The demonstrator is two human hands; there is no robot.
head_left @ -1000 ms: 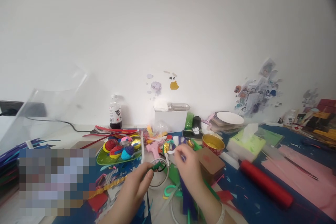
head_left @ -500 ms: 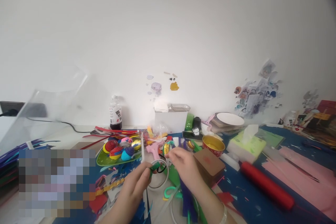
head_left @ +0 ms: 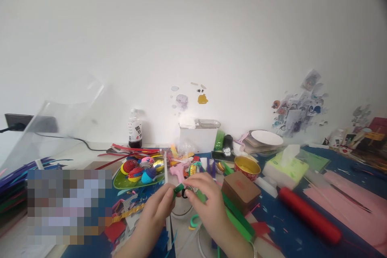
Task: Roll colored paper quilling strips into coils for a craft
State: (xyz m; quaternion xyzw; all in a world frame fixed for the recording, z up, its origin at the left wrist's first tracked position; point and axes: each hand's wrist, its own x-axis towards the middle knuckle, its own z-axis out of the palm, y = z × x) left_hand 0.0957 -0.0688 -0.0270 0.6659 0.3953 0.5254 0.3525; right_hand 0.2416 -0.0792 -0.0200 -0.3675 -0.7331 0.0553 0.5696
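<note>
My left hand (head_left: 159,202) is closed, pinching a short green paper strip (head_left: 179,188) between thumb and fingers. A dark curled piece (head_left: 184,193) shows just right of the strip; whether it is the strip's own end is unclear. My right hand (head_left: 206,194) pinches at this curl, fingertips close to those of the left. Behind the right fingers stands a gold and green ridged paper piece (head_left: 192,169), partly hidden. A pink glue gun (head_left: 177,170) lies just beyond both hands. Below them, a clear round roll rim and turquoise scissors handles (head_left: 194,221) are partly covered.
At left, a green plate (head_left: 121,183) bears several colourful ridged balls. Right of my hands are a brown box (head_left: 241,192), a gold-lined red tin (head_left: 248,166), a tissue pack (head_left: 286,168) and a red roll (head_left: 310,214). A bottle (head_left: 135,129) stands by the wall.
My right hand has moved left and down from beside the gold ridged piece to the green strip in my left hand. The view has shifted slightly.
</note>
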